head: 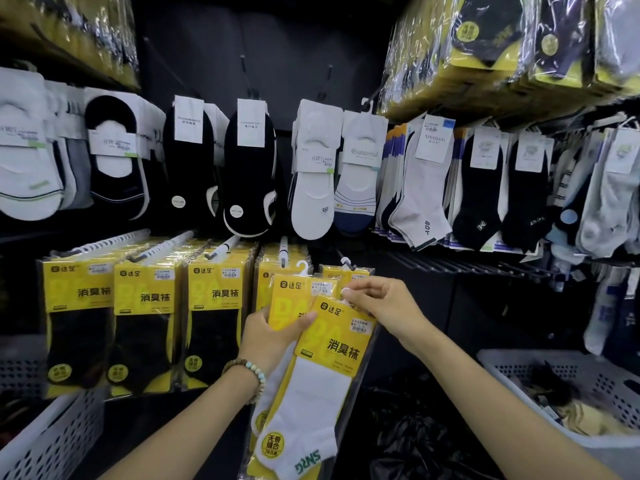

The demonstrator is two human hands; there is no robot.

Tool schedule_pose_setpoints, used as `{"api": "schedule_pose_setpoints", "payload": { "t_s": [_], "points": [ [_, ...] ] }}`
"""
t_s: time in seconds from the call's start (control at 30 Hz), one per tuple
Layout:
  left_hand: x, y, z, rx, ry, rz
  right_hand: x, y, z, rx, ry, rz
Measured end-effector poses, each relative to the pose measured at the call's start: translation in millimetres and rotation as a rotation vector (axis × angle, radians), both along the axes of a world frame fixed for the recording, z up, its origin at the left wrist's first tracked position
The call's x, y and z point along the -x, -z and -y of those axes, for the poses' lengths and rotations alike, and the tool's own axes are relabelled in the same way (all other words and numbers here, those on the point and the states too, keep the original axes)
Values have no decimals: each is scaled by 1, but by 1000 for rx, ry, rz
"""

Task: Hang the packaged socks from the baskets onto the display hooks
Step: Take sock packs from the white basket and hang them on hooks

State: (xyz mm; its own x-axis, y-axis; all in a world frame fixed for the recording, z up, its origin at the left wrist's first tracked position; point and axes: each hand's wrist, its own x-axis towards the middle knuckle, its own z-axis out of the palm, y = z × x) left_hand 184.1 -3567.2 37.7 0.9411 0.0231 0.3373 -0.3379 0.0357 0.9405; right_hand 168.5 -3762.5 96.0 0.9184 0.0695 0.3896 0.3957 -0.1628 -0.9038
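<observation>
My left hand (273, 336), with a bead bracelet on the wrist, grips a small stack of yellow sock packs (294, 299) by their left edge. The front pack (322, 382) holds white socks and tilts to the right. My right hand (377, 301) pinches the white plastic hanger at the top of that front pack. Behind the stack, a display hook (284, 249) carries more yellow packs (273, 268). Three other hooks to the left hold yellow packs of black socks (145, 323).
A white perforated basket (588, 393) with loose packs stands at the lower right, another basket (45, 434) at the lower left. Rows of hanging socks (311, 168) fill the wall above. A wire shelf (467, 265) juts out at the right. Black plastic (426, 441) lies below.
</observation>
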Motion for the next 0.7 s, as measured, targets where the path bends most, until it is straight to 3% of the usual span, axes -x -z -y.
{"api": "schedule_pose_setpoints", "payload": {
  "t_s": [0.43,0.7],
  "points": [
    [-2,-3,-4,56,-32,-13,-1,6,-2,-153,21,-10],
    [-11,-1,7,-49,-87,-15,-4,53,8,-329,12,-240]
  ]
}}
